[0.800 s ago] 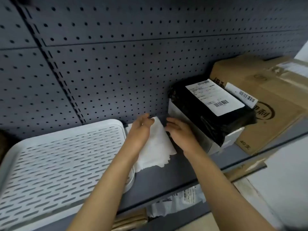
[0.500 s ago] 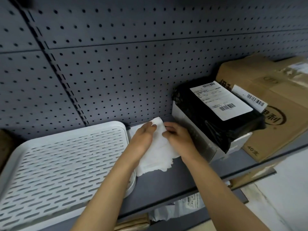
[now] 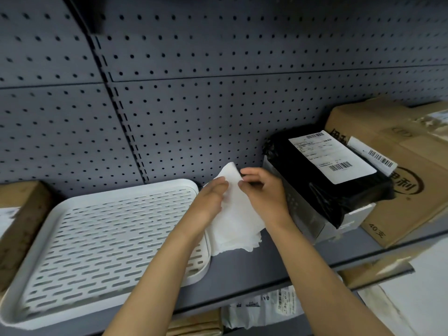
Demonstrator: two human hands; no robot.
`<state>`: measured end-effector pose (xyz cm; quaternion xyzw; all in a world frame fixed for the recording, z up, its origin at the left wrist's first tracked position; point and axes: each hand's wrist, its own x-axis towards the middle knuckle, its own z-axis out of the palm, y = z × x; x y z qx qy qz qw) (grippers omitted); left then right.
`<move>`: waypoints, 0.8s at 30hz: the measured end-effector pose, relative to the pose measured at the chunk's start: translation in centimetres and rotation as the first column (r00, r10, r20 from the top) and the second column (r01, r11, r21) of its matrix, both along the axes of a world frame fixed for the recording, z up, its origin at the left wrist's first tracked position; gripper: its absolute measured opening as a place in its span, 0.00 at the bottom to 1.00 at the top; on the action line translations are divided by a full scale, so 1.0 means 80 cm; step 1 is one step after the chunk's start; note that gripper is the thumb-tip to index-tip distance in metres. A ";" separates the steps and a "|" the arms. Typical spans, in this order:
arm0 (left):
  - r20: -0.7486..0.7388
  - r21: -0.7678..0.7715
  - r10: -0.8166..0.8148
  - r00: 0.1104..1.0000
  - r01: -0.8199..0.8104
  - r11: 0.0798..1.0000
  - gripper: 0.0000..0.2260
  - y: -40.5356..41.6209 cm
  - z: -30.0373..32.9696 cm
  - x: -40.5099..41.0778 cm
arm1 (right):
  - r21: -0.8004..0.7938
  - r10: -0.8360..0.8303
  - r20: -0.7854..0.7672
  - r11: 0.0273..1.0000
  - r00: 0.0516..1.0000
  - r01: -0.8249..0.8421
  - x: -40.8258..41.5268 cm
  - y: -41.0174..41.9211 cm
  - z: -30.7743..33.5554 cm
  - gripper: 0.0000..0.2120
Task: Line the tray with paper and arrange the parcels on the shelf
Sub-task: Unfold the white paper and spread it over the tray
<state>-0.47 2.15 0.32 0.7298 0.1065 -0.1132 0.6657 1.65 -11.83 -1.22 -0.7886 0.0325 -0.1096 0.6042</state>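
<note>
A white slotted tray (image 3: pixel 101 229) lies on the grey shelf (image 3: pixel 242 275) at the left. Just right of it, a folded white paper (image 3: pixel 236 219) is lifted off the shelf. My left hand (image 3: pixel 208 202) pinches its upper left part and my right hand (image 3: pixel 264 192) pinches its upper right edge. A black-wrapped parcel (image 3: pixel 322 180) with a white label sits on a white box (image 3: pixel 305 214) to the right. Next to it stands a brown cardboard box (image 3: pixel 407 180).
A grey pegboard wall (image 3: pixel 218 93) backs the shelf. A brown parcel (image 3: pixel 21 221) stands at the far left beside the tray. More parcels (image 3: pixel 261 309) show on the shelf below.
Both hands have closed in on the paper's top edge and raised it off the shelf. The view has shifted left, bringing the brown parcel at the far left into sight.
</note>
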 end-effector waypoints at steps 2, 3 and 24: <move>0.029 -0.045 0.078 0.997 -0.076 0.996 0.17 0.010 0.007 -0.005 | 0.009 0.019 0.028 1.000 0.999 -0.019 -0.006 0.006 0.016 0.15; 0.043 -0.067 0.111 0.993 -0.108 0.992 0.18 0.016 0.009 -0.008 | 0.019 0.030 0.044 0.999 0.999 -0.030 -0.010 0.009 0.026 0.14; 0.262 -0.447 0.555 0.789 -0.410 0.795 0.05 0.185 0.066 -0.078 | 0.307 0.300 0.130 0.894 0.945 -0.326 -0.048 0.155 0.159 0.12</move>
